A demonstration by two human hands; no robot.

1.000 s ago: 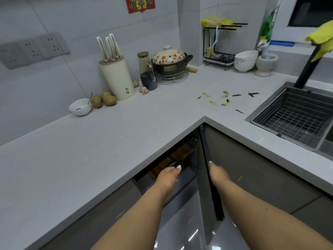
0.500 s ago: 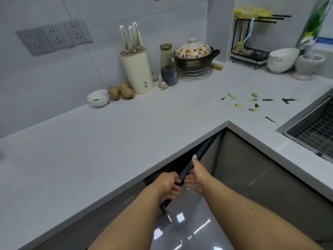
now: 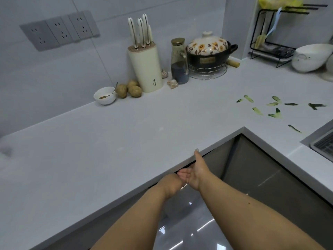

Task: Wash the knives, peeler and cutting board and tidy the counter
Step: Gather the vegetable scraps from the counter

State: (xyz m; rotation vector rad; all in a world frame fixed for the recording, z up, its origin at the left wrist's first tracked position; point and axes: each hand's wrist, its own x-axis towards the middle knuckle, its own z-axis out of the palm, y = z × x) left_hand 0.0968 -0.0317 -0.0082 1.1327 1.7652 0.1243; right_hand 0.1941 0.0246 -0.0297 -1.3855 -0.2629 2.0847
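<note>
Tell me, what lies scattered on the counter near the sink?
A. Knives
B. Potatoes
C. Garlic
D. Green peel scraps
D: green peel scraps lie loose on the counter by the sink; the potatoes sit far off by the wall.

We see a pale L-shaped counter (image 3: pixel 108 145). Along its back wall stand a small white bowl (image 3: pixel 104 95), three potatoes (image 3: pixel 128 89), a cream knife block (image 3: pixel 145 66) holding knives (image 3: pixel 139 32), a glass jar (image 3: pixel 179 61) and a flowered pot (image 3: pixel 209 51) on a wire trivet (image 3: pixel 207 72). Green peelings (image 3: pixel 275 108) lie scattered toward the sink (image 3: pixel 322 145).
</note>
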